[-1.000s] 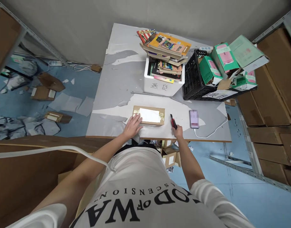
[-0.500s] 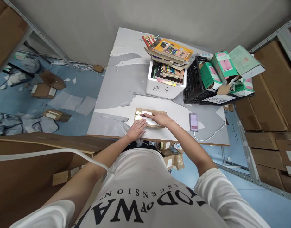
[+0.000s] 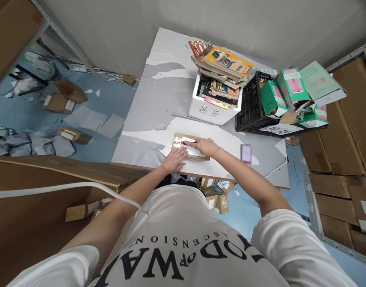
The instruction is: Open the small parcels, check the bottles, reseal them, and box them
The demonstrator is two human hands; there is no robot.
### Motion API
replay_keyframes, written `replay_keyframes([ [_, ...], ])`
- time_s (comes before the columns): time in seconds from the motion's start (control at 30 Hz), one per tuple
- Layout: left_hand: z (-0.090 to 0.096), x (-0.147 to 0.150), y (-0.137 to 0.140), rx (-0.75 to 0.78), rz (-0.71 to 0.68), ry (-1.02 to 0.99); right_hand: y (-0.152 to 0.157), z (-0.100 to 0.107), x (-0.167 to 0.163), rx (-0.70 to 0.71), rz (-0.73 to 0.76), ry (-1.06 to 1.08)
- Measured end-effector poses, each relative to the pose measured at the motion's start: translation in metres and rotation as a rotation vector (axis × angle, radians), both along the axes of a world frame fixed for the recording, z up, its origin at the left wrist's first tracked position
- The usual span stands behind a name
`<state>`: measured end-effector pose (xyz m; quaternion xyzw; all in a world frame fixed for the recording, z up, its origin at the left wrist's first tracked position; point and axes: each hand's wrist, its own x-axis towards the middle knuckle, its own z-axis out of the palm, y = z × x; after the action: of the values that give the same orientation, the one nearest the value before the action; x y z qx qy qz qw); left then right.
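While in right grip (image 3: 207, 147), red cutter (image 3: 183, 142) over box (image 3: 192, 152).

A loose white T-shirt (image 3: 178, 215) carries big black serif capitals (image 3: 162, 261), partly lost in folds, with a smaller line, "ASCENSION" (image 3: 177, 242), nearer the hem. Wide, creased white sleeves (image 3: 290, 237) leave the left hand (image 3: 174, 159) and right hand (image 3: 207, 146) bare. A white cord (image 3: 81, 186) crosses the left forearm (image 3: 141, 187).

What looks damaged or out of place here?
The table looks damaged: its surface layer is torn into ragged grey and white patches. Books are stacked askew above the white bin. Pale sheets litter the floor at left.
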<state>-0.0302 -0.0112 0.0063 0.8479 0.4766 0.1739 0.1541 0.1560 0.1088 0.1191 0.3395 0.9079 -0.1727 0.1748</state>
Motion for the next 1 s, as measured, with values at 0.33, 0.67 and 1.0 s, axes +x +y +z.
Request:
replay_keyframes([
  [0.33, 0.002, 0.005, 0.002, -0.030, 0.011, 0.065, 0.003, 0.011, 0.070, 0.029, 0.022, -0.188],
  [0.67, -0.004, 0.012, 0.008, -0.062, 0.020, 0.105, -0.028, 0.009, 0.167, 0.035, -0.146, -0.197],
  [1.0, 0.027, 0.015, 0.020, -0.083, 0.008, 0.204, -0.082, -0.010, 0.226, 0.005, -0.535, 0.277],
])
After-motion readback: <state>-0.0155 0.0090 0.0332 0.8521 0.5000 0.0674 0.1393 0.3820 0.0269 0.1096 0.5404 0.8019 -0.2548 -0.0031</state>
